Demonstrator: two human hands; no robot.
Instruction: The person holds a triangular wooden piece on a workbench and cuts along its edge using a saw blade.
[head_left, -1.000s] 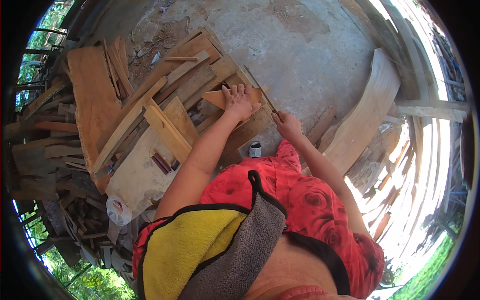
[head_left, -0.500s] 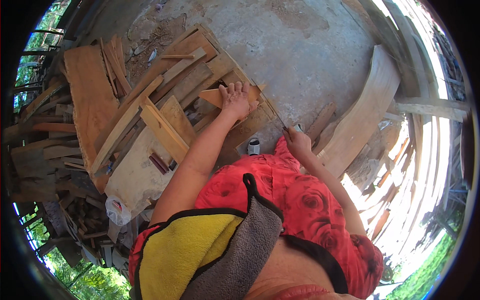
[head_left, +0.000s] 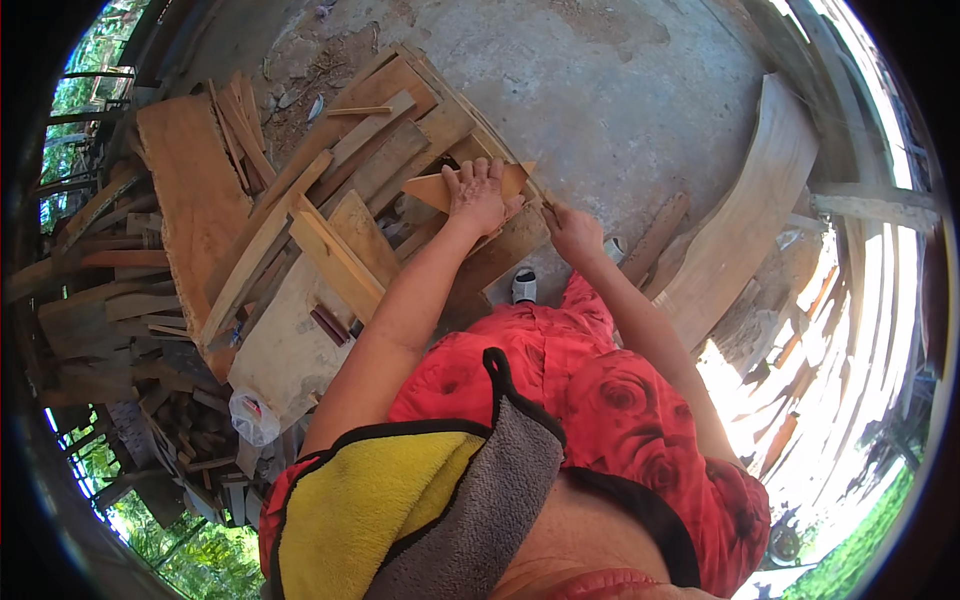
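My left hand [head_left: 478, 205] grips a triangular piece of light wood [head_left: 425, 190] from above, fingers bent over it, on a stack of boards [head_left: 395, 150]. My right hand [head_left: 576, 234] is closed on the handle of a thin, saw-like blade [head_left: 544, 200], which lies along the right end of that piece, angled away from me. Whether the blade touches the wood I cannot tell clearly. Below the hands show a sandal [head_left: 523, 287] and red flowered clothing [head_left: 620, 395]; a yellow and grey cloth [head_left: 360, 510] hangs over my front.
Piled planks and offcuts [head_left: 130, 300] fill the left, with a wide rough slab [head_left: 190, 180] and a clear plastic bag [head_left: 253, 420]. A curved plank [head_left: 740, 190] lies at the right on the concrete floor [head_left: 620, 110]. Timber frames and sunlit greenery are at the rim.
My right hand moved down and right with the blade by half a second ago, and is now back up and left. My left hand stays on the wood piece.
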